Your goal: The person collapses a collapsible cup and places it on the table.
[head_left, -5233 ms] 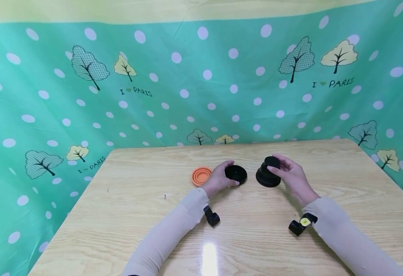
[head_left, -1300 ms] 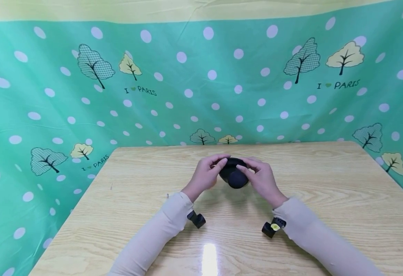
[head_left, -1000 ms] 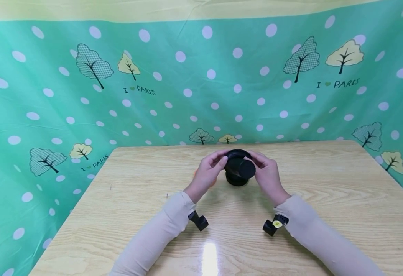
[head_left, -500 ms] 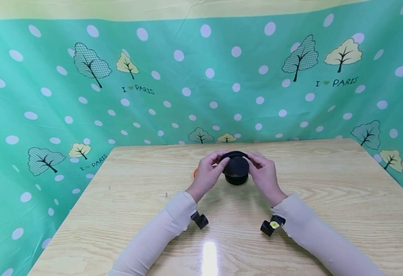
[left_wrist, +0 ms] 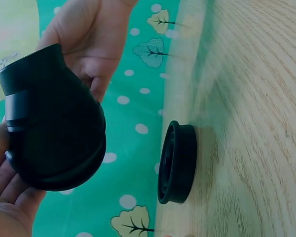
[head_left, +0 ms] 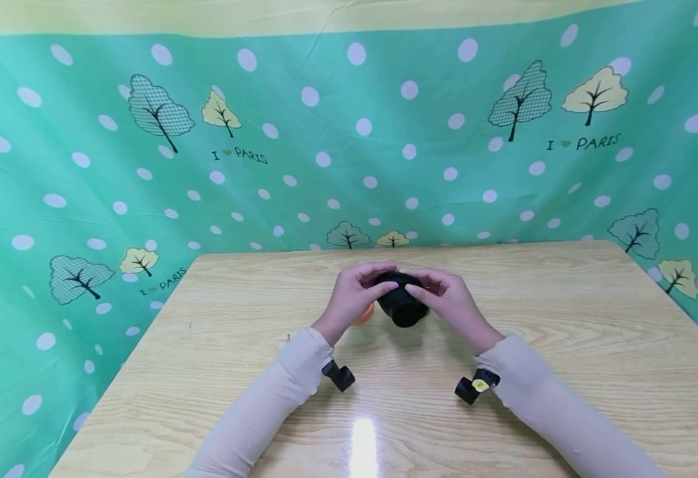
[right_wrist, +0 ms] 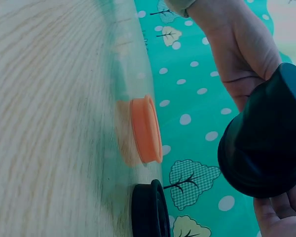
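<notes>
Both hands hold a black collapsible cup (head_left: pixel 404 307), drawn out to its stepped shape, above the table. Its wide rim is away from me and its narrow end tilts down towards me. The left hand (head_left: pixel 351 295) grips the left side of the rim, thumb on the outer wall. From the right, the right hand (head_left: pixel 453 302) grips it likewise. Under it on the table sits a flat black collapsed cup (left_wrist: pixel 181 163), hidden in the head view by the held one. An orange collapsed cup (right_wrist: pixel 146 131) lies beside that, mostly behind the left hand in the head view.
The wooden table (head_left: pixel 235 398) runs back to a green dotted curtain (head_left: pixel 301 166). A black camera is strapped to each wrist. Light glares off the table's near part.
The left hand has left the collapsed black cup and joined the right on the extended one, now lifted to the middle. In the last half second the held cup has tipped and shifted slightly left.
</notes>
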Demonstrator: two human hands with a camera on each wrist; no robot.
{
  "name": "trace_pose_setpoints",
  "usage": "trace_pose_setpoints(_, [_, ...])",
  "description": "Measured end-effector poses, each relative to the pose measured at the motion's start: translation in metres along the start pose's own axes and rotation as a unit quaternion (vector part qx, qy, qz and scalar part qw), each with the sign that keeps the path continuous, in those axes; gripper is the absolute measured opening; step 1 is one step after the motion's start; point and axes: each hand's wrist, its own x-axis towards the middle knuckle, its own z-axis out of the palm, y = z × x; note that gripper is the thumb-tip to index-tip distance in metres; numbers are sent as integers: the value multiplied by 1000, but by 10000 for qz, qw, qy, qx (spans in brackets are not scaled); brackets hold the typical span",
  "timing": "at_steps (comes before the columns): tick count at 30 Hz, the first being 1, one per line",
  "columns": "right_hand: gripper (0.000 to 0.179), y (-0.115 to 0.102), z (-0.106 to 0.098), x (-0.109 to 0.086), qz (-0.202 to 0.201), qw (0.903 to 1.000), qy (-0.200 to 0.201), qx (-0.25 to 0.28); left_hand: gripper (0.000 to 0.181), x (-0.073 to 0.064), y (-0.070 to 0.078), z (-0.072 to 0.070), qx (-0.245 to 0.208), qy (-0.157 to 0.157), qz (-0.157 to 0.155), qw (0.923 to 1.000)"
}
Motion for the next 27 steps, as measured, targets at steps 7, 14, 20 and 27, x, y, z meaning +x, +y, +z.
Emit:
trace_pose_setpoints(7, [35,0,0,0,234,9976,-650,-62,35,-2,0,1,58,-48,-156,9999])
trace_pose_setpoints(14, [35,3,-2,2,414,9943,-984,35,35,-3,-1,1,222,-235,-206,9993])
trace_pose_setpoints(20, [33,3,-1,1,208,9976,-628,189,33,-2,4,-1,-44,-175,-237,9996])
trace_pose_setpoints(27, [15,1,-2,-1,174,9762,-493,2104,36,-1,3,-4,-756,-210,-346,9963])
